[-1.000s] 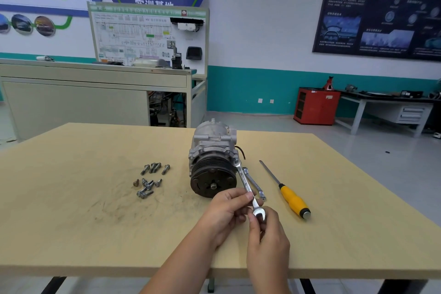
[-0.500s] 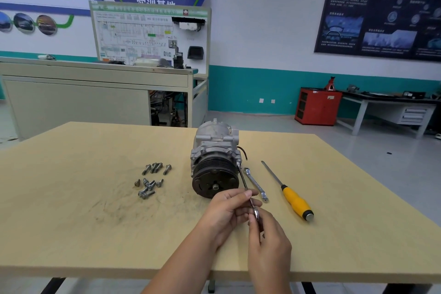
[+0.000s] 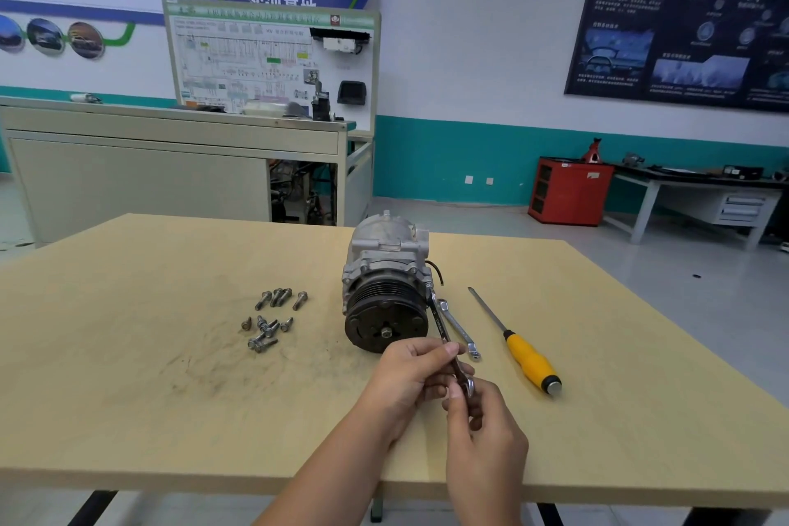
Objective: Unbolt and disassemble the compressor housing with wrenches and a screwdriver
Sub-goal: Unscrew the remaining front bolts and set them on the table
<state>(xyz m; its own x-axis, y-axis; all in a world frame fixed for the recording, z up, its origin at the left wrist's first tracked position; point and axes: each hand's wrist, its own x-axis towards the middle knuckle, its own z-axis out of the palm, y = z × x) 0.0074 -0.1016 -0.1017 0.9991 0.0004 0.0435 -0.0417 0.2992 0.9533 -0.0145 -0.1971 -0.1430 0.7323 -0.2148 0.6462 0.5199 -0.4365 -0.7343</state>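
Observation:
The grey compressor stands on the wooden table, its black pulley facing me. A silver wrench slants from a bolt on the housing's right flank down to my hands. My left hand pinches the wrench shaft between thumb and fingers. My right hand pinches the wrench's near end with its fingertips. A second, smaller wrench lies flat on the table just right of the first. A yellow-handled screwdriver lies further right.
Several loose bolts lie scattered left of the compressor. Beyond the table stand a grey workbench with a display board, a red cabinet and a desk at the right wall.
The wrench rolled edge-on about its own length in my fingers and has come back flatter; its far end stays at the housing bolt. Both hands have barely shifted.

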